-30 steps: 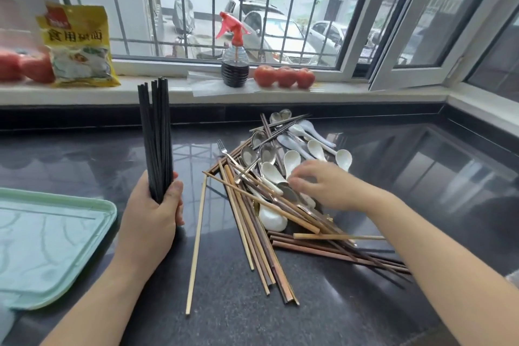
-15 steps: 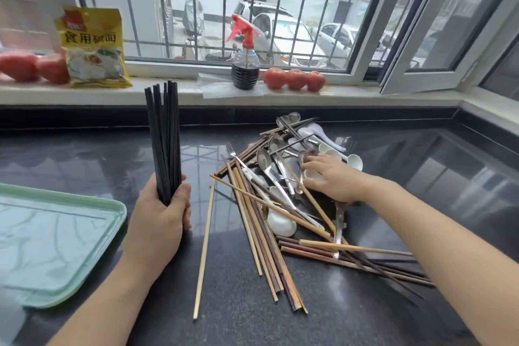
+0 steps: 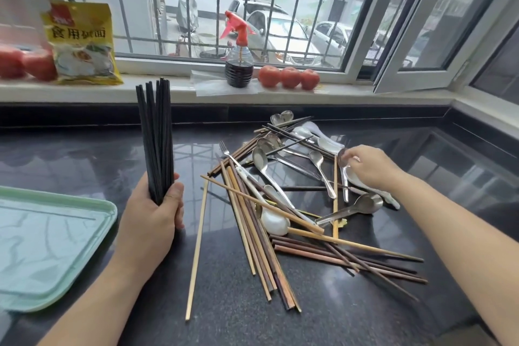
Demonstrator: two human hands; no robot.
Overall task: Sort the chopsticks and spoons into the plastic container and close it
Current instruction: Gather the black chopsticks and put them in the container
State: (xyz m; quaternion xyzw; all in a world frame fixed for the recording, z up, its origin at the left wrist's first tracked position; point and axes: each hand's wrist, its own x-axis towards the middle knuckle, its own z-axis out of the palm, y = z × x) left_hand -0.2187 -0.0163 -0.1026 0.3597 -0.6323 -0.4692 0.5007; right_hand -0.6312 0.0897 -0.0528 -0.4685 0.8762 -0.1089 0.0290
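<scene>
Left hand is gripping a bundle of black chopsticks, fingers curled round the lower end, bundle standing upright off the counter. Right hand is reaching into the far right of the pile, fingertips pinching the bowl of a metal spoon whose handle is pointing toward the camera. Hands are sitting well apart, the pile between them.

Pile is lying loose on the counter: wooden chopsticks fanning toward the camera, metal and white spoons crossing over them, one fork on the left side. Green tray is sitting at the left edge, beside the left forearm. On the sill: yellow packet, spray bottle, tomatoes.
</scene>
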